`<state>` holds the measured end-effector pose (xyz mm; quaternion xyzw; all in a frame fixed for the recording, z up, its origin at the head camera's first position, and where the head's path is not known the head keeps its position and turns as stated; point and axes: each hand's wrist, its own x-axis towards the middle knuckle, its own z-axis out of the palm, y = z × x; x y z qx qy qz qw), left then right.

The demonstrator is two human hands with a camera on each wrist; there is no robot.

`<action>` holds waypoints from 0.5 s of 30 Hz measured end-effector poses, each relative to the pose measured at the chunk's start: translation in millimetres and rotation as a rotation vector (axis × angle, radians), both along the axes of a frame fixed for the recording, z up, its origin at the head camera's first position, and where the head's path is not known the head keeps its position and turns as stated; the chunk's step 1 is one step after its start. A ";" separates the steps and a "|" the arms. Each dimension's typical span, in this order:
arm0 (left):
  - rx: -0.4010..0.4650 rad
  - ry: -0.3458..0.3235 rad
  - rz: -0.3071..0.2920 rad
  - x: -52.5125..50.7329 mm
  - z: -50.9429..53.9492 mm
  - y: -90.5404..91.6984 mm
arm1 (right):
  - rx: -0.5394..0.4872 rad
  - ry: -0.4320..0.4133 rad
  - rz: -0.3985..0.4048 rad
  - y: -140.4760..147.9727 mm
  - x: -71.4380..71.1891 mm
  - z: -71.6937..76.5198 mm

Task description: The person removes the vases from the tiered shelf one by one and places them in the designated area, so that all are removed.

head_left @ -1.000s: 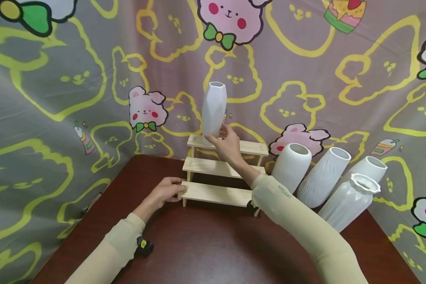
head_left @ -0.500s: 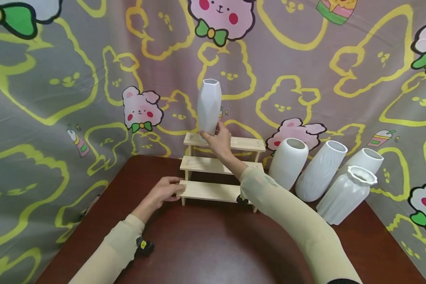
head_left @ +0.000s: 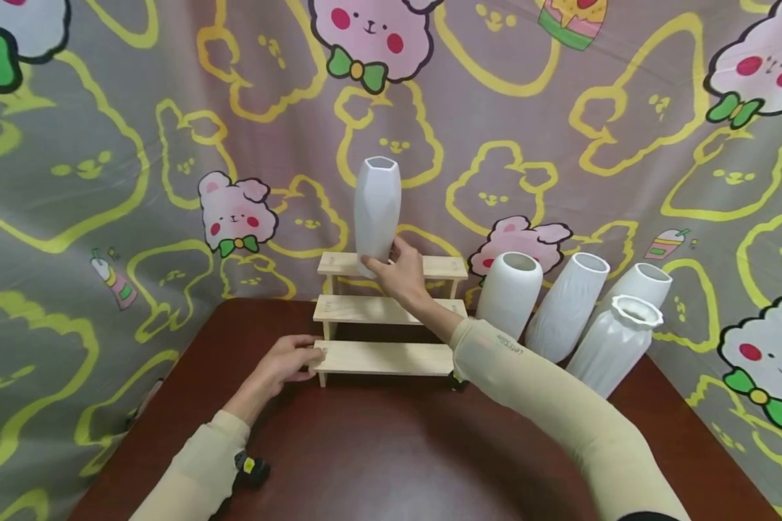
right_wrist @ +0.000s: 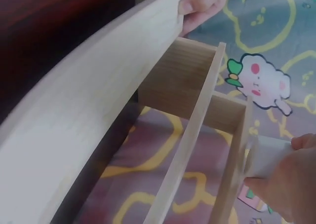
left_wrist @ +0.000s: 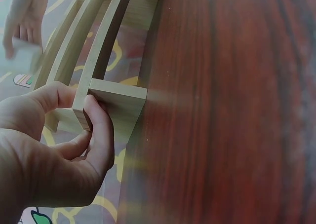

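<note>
A white faceted vase stands upright at the top step of a three-step wooden rack. My right hand grips it low down, thumb on one side and fingers on the other; in the right wrist view only the lower part of the vase shows. At the left end of the lowest step my left hand holds the board. The left wrist view shows that hand with its thumb above and a curled finger beneath the plank.
To the right of the rack several white vases stand close together, among them a smooth one, a textured one and a ribbed one with a scalloped rim. A patterned curtain hangs behind the dark red table.
The right hand has brought the faceted vase slightly lower toward the top step, and it looks more upright. The left hand keeps its hold on the rack. The head view has shifted.
</note>
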<state>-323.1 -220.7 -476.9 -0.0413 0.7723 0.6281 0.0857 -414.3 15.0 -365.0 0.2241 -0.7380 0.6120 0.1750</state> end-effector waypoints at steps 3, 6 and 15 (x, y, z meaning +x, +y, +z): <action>0.002 -0.006 -0.007 2.0 -3.3 -1.7 | -0.001 0.004 0.038 18.4 15.5 -2.9; 0.006 -0.016 -0.024 3.4 -5.4 -3.8 | 0.015 0.002 0.053 38.0 33.7 -5.1; 0.027 -0.033 -0.057 -3.3 -0.7 -1.6 | -0.008 -0.088 0.012 102.2 88.8 -19.8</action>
